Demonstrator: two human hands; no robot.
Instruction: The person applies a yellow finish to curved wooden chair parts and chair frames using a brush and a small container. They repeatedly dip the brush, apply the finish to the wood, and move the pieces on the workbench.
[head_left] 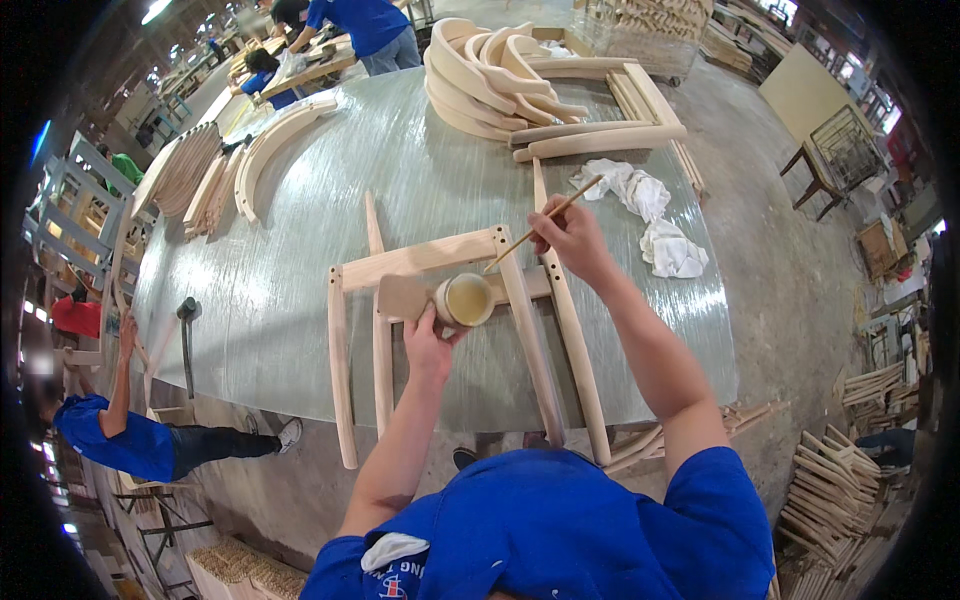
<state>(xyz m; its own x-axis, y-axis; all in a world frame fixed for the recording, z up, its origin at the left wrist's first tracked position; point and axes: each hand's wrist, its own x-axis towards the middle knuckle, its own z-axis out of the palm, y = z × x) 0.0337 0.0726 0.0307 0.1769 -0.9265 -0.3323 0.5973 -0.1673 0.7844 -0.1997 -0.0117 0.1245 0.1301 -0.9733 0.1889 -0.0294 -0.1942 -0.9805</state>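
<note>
My left hand (pixel 430 342) is closed around a small cup (pixel 442 302) of pale yellow liquid, tilted so its inside shows. In my right hand (pixel 572 240) is a thin wooden stick (pixel 522 241), pinched in the fingers, its lower tip just above and right of the cup. Both hands are over pale wooden chair frames on the table. One three-sided frame has a top rail (pixel 415 258) with dark holes at its corners and two legs. Partly beneath it, a second frame has a long leg (pixel 578 355) and a crosspiece (pixel 403 297).
Curved wooden parts (pixel 490 80) are piled at the far side of the plastic-covered table (pixel 290 300). White rags (pixel 672 250) lie on the right, a black-headed mallet (pixel 187 325) on the left. A co-worker in blue (pixel 120 440) stands at left; sticks (pixel 830 490) are stacked on the right floor.
</note>
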